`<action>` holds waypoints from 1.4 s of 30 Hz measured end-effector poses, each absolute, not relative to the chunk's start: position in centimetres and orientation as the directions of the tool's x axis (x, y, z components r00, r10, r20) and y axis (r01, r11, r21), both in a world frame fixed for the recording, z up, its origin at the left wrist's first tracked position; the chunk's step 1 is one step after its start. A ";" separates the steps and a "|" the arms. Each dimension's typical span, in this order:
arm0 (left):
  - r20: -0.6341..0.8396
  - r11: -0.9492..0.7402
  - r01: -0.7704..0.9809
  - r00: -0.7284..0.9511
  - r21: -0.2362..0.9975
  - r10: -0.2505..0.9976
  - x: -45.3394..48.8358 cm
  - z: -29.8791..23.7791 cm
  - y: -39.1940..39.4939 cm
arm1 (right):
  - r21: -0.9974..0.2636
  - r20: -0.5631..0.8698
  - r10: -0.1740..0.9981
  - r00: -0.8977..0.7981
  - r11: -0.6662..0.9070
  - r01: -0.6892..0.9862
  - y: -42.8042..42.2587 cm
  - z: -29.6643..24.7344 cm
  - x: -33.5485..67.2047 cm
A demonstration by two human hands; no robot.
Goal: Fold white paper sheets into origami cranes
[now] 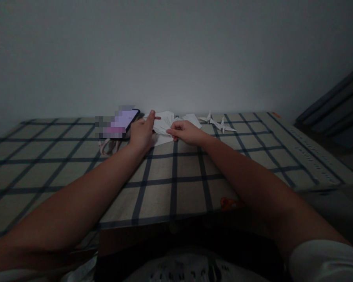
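Between my two hands is a piece of white paper (164,120), creased and partly folded, at the far side of the table. My left hand (141,132) grips its left side, thumb pointing up and a fingertip showing over the paper. At the lower right edge my right hand (184,132) pinches the same paper between thumb and fingers. Another pale sheet (161,140) lies just below it, partly covered. To the right rest two folded white paper cranes, one (208,117) behind the other (223,126).
A phone (124,119) with a lit screen leans left of my left hand, a pale cable (107,145) beneath it. More white paper (192,120) lies behind my right hand. A checked cloth (161,168) covers the table, which meets a plain wall (176,58).
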State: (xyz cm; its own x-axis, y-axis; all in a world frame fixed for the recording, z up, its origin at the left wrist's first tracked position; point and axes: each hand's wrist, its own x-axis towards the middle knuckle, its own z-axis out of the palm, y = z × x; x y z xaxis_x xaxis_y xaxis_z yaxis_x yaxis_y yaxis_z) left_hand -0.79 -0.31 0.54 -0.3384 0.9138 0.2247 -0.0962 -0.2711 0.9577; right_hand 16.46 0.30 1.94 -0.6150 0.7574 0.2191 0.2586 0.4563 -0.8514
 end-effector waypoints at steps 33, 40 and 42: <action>0.421 -0.364 0.280 -0.181 0.888 0.889 -0.9 1.4 -2.5 | -0.916 0.123 0.762 -0.636 0.334 0.224 -0.2 2.1 16.8; 0.421 -0.373 0.282 -0.133 0.884 0.897 -0.6 0.8 -2.4 | -0.809 0.128 0.737 -0.663 0.464 0.360 -0.6 2.4 16.2; 0.407 -0.360 0.262 -0.153 0.895 0.900 -0.5 0.9 -2.4 | -0.834 0.118 0.736 -0.666 0.437 0.336 -0.7 2.7 16.1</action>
